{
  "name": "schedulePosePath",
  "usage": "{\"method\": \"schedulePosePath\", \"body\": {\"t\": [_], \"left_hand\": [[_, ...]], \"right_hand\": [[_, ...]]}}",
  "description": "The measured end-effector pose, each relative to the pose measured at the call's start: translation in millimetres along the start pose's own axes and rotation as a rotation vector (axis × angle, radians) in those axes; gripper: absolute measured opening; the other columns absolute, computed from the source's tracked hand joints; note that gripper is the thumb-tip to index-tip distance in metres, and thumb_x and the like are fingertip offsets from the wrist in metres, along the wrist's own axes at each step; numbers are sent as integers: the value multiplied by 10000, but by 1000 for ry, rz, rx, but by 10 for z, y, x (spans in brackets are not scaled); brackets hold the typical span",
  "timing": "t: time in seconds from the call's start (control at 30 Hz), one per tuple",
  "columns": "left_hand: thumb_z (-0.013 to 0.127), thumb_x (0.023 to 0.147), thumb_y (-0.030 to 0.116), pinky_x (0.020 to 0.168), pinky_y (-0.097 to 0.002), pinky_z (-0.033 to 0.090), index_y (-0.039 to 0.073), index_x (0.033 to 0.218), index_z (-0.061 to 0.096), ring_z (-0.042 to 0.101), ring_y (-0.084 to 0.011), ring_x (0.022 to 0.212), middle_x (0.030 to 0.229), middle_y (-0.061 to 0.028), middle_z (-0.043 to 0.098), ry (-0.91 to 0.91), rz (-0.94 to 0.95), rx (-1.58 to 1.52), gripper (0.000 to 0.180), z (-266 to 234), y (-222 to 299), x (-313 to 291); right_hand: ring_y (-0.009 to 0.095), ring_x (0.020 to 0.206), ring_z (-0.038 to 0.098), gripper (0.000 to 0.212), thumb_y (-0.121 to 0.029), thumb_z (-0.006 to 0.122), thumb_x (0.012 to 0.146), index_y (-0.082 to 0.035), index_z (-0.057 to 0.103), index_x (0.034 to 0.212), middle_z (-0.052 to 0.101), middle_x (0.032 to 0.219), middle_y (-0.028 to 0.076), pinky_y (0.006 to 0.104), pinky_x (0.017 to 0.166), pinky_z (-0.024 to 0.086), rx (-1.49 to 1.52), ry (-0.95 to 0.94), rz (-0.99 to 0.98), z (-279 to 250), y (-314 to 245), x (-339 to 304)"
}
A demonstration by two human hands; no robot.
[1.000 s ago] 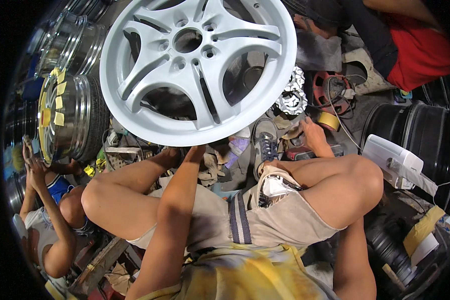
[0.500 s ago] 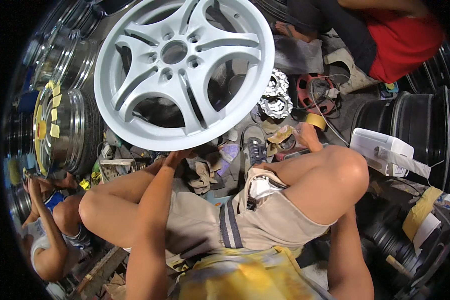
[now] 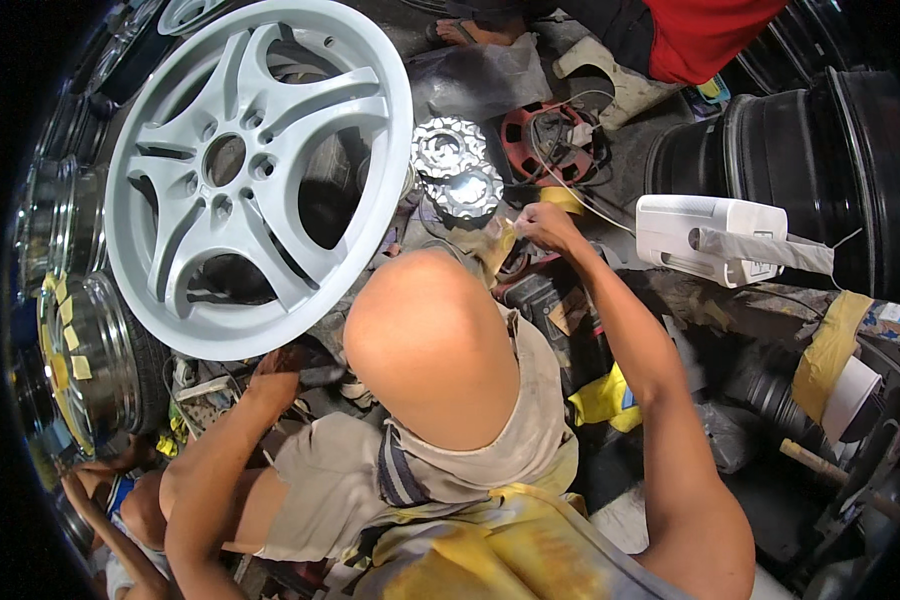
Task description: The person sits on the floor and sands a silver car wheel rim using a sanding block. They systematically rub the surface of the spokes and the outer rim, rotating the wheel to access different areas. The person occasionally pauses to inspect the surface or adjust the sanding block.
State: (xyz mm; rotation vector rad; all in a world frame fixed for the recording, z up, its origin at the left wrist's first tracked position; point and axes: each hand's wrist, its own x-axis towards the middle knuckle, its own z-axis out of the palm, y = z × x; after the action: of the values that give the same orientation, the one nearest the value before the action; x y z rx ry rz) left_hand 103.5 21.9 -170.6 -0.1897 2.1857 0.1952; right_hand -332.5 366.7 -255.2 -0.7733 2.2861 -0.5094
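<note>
A large pale grey wheel rim (image 3: pixel 372 240) with split spokes leans in front of me on the left. My left hand (image 3: pixel 282 372) is at its lower edge, close to a dark object; its fingers are in shadow and partly hidden, so their grip does not show. To the right, past my raised knee, my right hand (image 3: pixel 548 226) has its fingers pinched on a crumpled yellowish sheet (image 3: pixel 498 248). Just beyond that hand lies a roll of yellow tape (image 3: pixel 562 198). Two silver-and-black patterned round parts (image 3: pixel 452 148) rest on the floor between rim and hand.
A red reel (image 3: pixel 532 140) with a cord lies farther back. At right are a white plastic device (image 3: pixel 710 235) and black wheels (image 3: pixel 770 150). Chrome wheels (image 3: pixel 100 340) line the left. A person in red (image 3: pixel 705 35) is at the far right; another person's arm (image 3: pixel 120 530) shows lower left.
The view has swung right, so the rim appears farther left. My knee now rises in the middle, hiding the shoe. My right arm reaches forward, the yellowish sheet still in its fingers.
</note>
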Motion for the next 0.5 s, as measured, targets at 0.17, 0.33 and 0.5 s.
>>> {"method": "schedulePosePath", "body": {"t": [0.17, 0.33, 0.5], "left_hand": [[622, 807, 16, 894, -474, 565, -6, 1014, 666, 700, -390, 1020, 1044, -271, 696, 37, -6, -2, 212, -562, 206, -426], [630, 771, -15, 786, -486, 585, -19, 895, 689, 712, -416, 869, 855, -253, 703, 195, 44, 35, 137, -778, 183, -576], [629, 750, -27, 786, -510, 571, -28, 906, 685, 691, -451, 878, 878, -268, 694, 198, 87, -20, 166, -1106, 153, -810]], "right_hand": [[225, 758, 688, 228, -230, 604, 971, -10, 662, 981, 696, 844, 116, 376, 720, 532, 412, 239, 84, -461, -392, -924], [132, 806, 672, 240, -233, 511, 1081, -17, 615, 1098, 667, 912, 56, 282, 723, 534, 933, 287, 209, -617, -458, -1622], [149, 818, 668, 223, -270, 553, 1061, -66, 582, 1147, 686, 1030, 92, 299, 734, 552, 1336, 448, 233, -328, -325, -2208]]}}
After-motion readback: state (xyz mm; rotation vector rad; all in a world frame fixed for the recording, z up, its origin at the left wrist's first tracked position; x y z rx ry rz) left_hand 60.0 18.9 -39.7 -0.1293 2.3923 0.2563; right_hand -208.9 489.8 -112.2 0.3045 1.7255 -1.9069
